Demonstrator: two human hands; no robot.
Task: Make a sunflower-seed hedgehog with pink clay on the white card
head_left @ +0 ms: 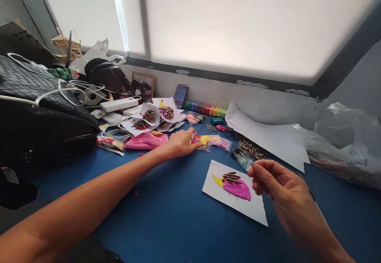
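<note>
My left hand (183,143) reaches across to the small clear packets, its fingers closed on a packet of red clay (195,138). Beside it lie a yellow clay packet (204,140) and a pink one (220,142). My right hand (275,179) is closed in a pinch, with the corner of a small clear bag holding something black (242,159) at its fingertips. Just left of that hand, a white card (214,191) bears a pink clay hedgehog (236,188) with a yellow snout, a dark eye and several striped seeds as spines.
Striped sunflower seeds (250,147) lie in a pile beside white paper sheets (262,132). Finished hedgehog cards (150,118) rest behind a pink cloth (145,140). Coloured clay tubs (205,109) line the wall. A black bag (44,124) stands left, a plastic bag (342,147) right.
</note>
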